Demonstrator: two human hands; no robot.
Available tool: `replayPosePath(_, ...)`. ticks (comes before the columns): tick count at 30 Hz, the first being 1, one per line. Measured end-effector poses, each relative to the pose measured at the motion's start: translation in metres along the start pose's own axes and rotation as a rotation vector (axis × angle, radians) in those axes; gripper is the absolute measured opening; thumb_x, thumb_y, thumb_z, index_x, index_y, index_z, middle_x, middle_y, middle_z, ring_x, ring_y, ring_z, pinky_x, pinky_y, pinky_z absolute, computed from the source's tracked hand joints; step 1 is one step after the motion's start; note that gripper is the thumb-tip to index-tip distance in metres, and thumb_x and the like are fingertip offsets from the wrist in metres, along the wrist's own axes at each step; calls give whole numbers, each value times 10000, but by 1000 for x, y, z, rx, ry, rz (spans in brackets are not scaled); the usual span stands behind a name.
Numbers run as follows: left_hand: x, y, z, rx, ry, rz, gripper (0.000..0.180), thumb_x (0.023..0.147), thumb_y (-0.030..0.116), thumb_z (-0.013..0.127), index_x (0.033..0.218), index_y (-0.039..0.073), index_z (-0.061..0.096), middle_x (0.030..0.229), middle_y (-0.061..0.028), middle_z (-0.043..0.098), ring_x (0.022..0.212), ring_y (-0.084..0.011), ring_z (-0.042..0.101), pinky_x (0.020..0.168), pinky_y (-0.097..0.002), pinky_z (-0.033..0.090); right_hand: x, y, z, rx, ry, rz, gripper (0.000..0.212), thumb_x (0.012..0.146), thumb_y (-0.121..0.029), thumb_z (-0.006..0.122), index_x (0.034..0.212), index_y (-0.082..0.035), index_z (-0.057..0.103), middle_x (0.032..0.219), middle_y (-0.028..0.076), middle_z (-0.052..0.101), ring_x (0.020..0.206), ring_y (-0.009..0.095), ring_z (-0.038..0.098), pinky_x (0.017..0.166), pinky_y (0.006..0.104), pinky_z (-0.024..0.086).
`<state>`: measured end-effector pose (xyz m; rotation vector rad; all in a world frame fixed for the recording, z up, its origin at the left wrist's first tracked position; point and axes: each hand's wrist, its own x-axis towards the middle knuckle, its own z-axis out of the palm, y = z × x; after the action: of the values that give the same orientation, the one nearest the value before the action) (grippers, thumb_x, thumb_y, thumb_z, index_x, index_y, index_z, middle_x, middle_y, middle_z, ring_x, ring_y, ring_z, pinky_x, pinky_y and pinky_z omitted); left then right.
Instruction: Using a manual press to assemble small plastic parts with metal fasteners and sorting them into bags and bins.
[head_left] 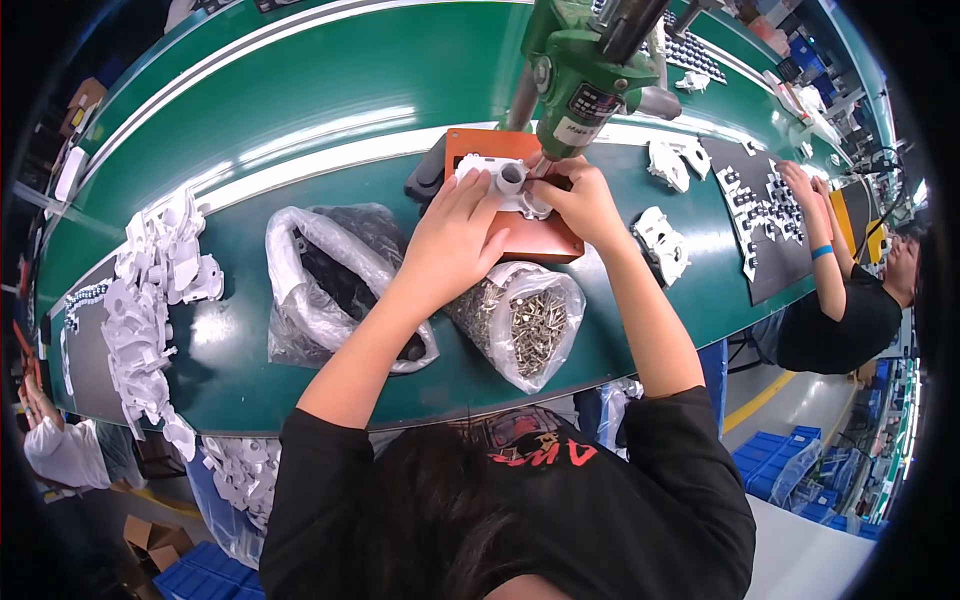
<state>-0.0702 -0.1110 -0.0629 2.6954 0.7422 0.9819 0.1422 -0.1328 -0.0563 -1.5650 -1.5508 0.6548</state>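
Note:
A white plastic housing (512,178) with a round raised collar lies on the orange base plate (545,240) of a green bench press (590,85). Across its left side rests my left hand (462,225), fingers stretched out flat and thumb apart. My right hand (578,200) is at the housing's right side, just under the press head, with thumb and forefinger pinched together. What sits between those fingertips is too small to make out. Right below the base plate stands an open clear bag (540,330) full of small metal pins or screws.
Left of my arms lies an open plastic bag (335,280) with dark contents. A heap of white plastic parts (150,310) covers the bench's left end. More white housings (660,245) lie on the right, beside a dark mat (765,230) of small parts where a co-worker (835,310) works.

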Motion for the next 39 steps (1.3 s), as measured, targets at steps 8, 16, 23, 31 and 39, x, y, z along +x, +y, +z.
replayPosePath(8,0,-1,0,-11,2,3,381,800,216,613,1096,-5,522,1208,-237,522,1196,-361,463,1053,-452,317,-4,-8,2,94,153,83,206,814,-74,622,960,71,610,775,55,645,717,101,574,660,247,459)
replayPosePath(16,1,1,-1,-2,2,1,386,798,223,614,1095,-8,525,1202,-234,526,1198,-358,461,1058,-446,313,-7,-3,3,-21,228,-112,156,803,-71,625,877,62,597,734,88,630,656,105,551,621,259,451)
replayPosePath(23,0,1,-1,-37,-23,-37,360,817,198,608,1114,11,528,1252,-208,501,1233,-356,428,1063,-462,309,-6,-10,-3,-18,175,-70,136,752,-30,613,865,46,618,880,125,611,790,217,624,750,300,482)
replayPosePath(31,0,2,-1,-34,-27,-44,376,815,196,609,1132,17,516,1259,-208,494,1233,-357,427,1065,-459,306,-8,-9,1,-20,185,-118,117,757,-42,633,839,42,636,887,115,615,831,229,619,763,304,481)
replayPosePath(39,1,3,0,-30,-31,-41,384,817,197,607,1142,17,512,1257,-213,495,1234,-358,425,1067,-456,304,-34,-5,-2,-135,53,-284,281,783,-39,609,1061,-20,648,1119,135,588,1146,277,475,980,377,363)
